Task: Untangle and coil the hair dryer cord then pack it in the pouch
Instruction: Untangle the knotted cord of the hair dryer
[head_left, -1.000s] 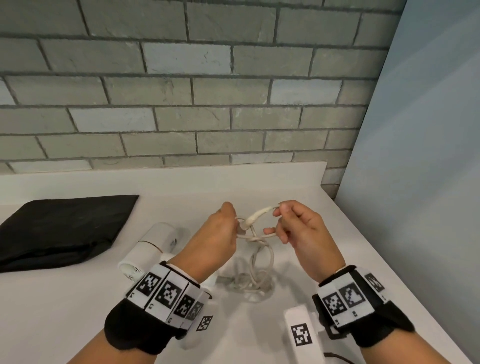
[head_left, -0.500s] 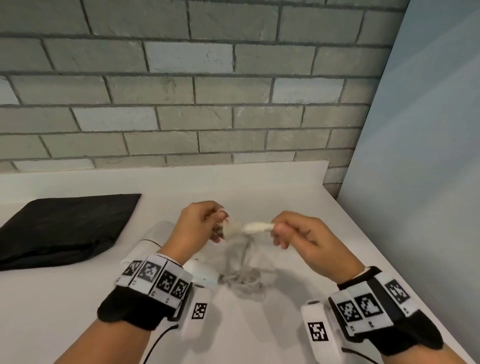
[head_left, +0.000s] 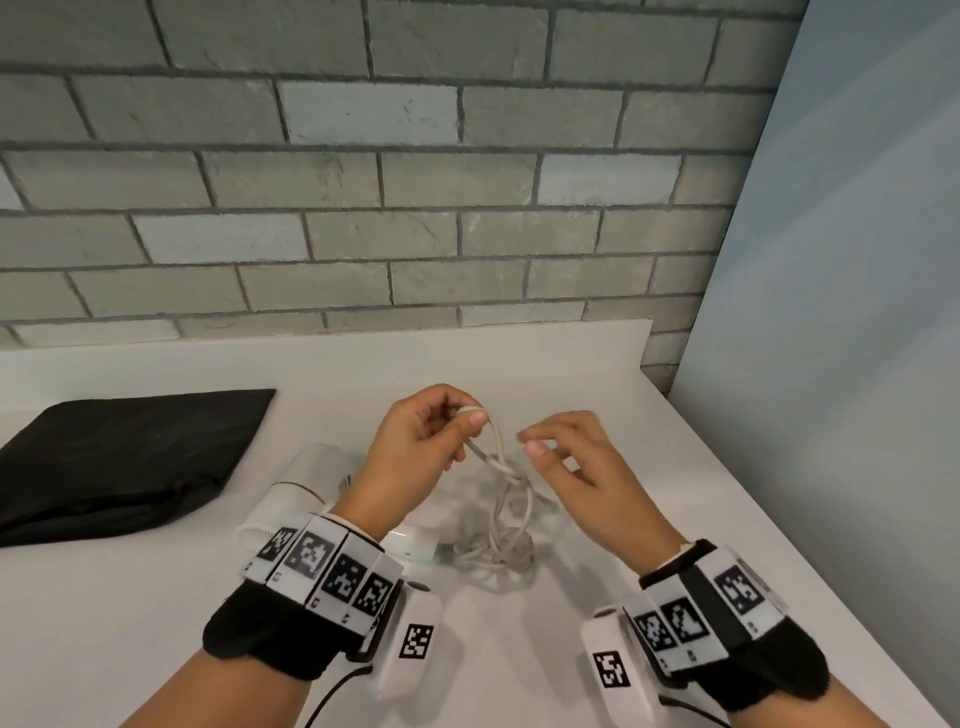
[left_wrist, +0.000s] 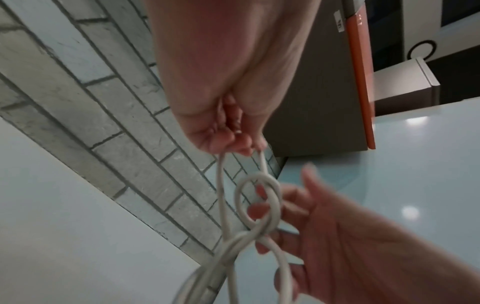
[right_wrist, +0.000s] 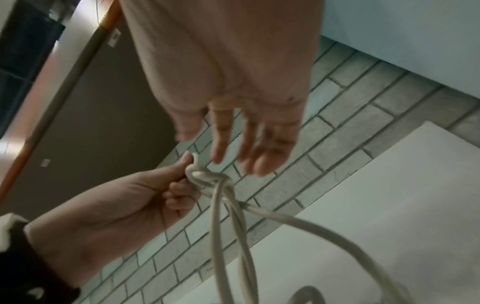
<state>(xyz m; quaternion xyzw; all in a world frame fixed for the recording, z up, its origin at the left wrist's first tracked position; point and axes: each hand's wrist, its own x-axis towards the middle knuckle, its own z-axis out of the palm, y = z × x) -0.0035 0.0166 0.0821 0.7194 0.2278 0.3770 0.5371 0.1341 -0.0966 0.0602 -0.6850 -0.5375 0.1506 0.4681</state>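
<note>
We work at a white counter (head_left: 156, 649) against a grey brick wall (head_left: 363, 208), a pale panel (head_left: 831, 312) to our right. The dryer (head_left: 306, 478) lies with its long axis running away from us, beside the black pouch (head_left: 119, 457). Our left hand (head_left: 415, 447) pinches the cord (head_left: 501, 467) and lifts it; a knot hangs beneath, the rest heaped below. Our right hand (head_left: 576, 462) is released, fingers loose near the knot.

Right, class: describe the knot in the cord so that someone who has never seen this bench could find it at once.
Start at the white countertop below the brick wall. Between the raised left hand and right hand, the pale cord hangs from the left hand's pinch. The knot is the small crossed loop in mid-air, above the loose tangle lying on the surface.
</note>
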